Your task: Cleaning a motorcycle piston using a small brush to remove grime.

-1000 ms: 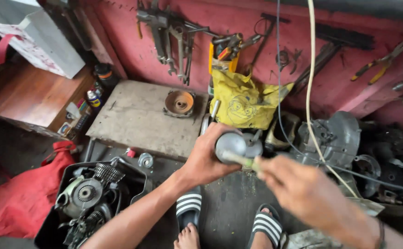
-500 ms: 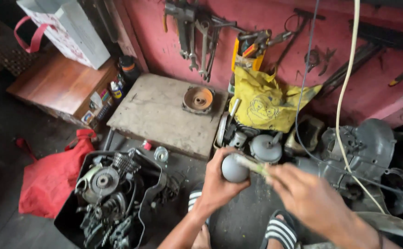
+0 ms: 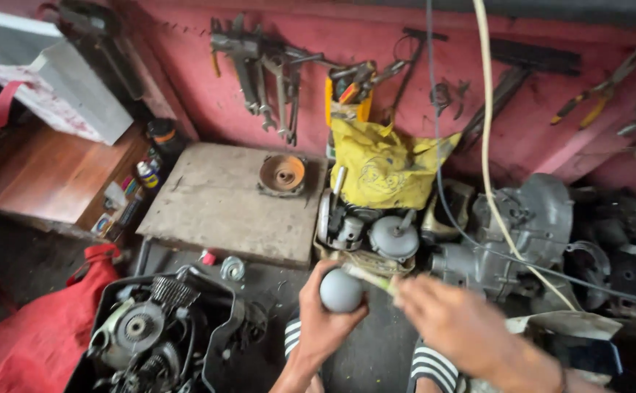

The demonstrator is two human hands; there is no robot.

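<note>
My left hand grips a round grey metal part, held over the dark floor in front of my striped sandals. My right hand pinches a thin pale stick-like tool whose tip touches the top of the grey part. Just beyond the hands lies a heap of grey engine parts beside a yellow bag.
A black tray of engine parts sits at lower left beside a red bag. A grey slab carries a rusty round part. Wrenches and pliers hang on the red wall. A pale hose hangs down.
The view has swung slightly, so the hands now sit lower in the picture. Both hands keep their hold, the stick still against the grey part.
</note>
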